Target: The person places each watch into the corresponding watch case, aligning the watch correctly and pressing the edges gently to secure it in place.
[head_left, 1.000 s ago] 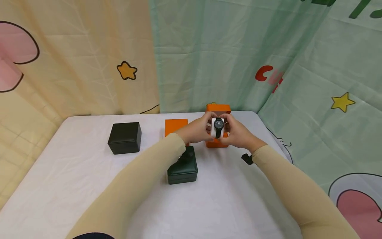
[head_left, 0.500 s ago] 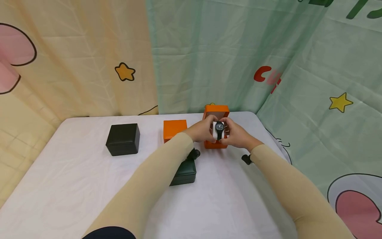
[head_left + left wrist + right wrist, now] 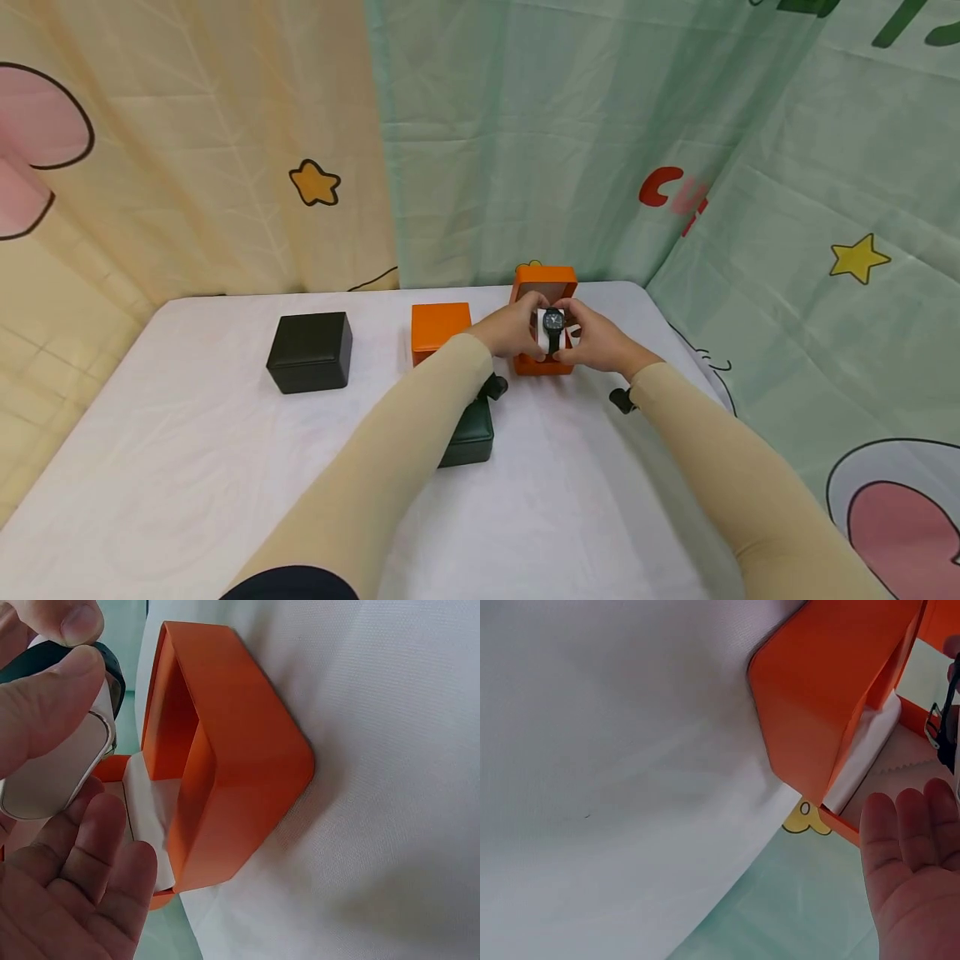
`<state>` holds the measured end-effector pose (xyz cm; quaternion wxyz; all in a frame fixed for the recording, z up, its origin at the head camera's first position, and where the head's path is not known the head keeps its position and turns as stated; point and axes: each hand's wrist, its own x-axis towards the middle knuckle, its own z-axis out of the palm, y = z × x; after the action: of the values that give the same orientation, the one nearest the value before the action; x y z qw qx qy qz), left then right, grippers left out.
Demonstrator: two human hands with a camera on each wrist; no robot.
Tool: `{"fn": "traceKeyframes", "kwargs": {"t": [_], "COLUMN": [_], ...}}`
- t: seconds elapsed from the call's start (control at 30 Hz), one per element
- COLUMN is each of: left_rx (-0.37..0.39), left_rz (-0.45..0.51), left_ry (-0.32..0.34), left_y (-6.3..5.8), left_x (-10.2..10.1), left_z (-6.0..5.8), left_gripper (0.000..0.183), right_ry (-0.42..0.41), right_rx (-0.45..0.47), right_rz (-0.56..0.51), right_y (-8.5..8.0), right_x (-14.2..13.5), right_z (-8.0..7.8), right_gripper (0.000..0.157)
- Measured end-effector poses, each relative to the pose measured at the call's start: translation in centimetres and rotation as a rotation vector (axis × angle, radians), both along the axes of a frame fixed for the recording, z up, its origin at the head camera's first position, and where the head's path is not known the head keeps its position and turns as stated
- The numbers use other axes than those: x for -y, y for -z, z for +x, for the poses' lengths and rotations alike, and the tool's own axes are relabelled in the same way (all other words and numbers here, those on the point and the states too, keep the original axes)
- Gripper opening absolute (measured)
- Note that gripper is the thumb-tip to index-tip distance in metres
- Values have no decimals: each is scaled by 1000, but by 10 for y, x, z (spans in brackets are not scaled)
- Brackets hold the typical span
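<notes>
A black wristwatch (image 3: 553, 322) is wrapped round a white cushion (image 3: 56, 772), held up between both hands. My left hand (image 3: 516, 327) grips the cushion from the left, its thumb across the strap in the left wrist view. From the right side, my right hand (image 3: 597, 338) holds it, with several fingers (image 3: 917, 832) stretched out beneath. Just behind and below stands an orange watch box (image 3: 251, 739), its lid (image 3: 546, 274) raised and a pale lining (image 3: 866, 754) inside. Most of the watch lies outside the right wrist view.
A closed orange box (image 3: 438, 323) is left of the open one. Nearer, a dark green box (image 3: 471, 437) is partly hidden by the left sleeve. A black box (image 3: 311, 350) sits farther left on the white-covered table (image 3: 187, 467). Curtains (image 3: 525, 150) hang behind.
Both hands have lowered the watch and cushion slightly toward the open orange box. The left forearm has shifted right, covering more of the green box.
</notes>
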<state>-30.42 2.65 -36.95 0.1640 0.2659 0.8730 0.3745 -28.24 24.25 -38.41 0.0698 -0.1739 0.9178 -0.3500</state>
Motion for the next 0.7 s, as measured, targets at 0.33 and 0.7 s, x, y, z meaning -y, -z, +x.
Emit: {"fn": "traceKeyframes", "kwargs": {"t": [0.33, 0.7], "left_rx": [7, 20], "left_rz": [-22, -29], "left_ry": [-8, -36], "left_y": [5, 10], "left_x": [-4, -8], "left_z": [-4, -5], "left_gripper": [78, 80], "right_ry": [-9, -8], "right_rx": [17, 27], "right_rz": [3, 11], "right_y": [3, 8], "right_x": [-2, -5], "right_z": [-4, -7], "right_gripper": [72, 72]}}
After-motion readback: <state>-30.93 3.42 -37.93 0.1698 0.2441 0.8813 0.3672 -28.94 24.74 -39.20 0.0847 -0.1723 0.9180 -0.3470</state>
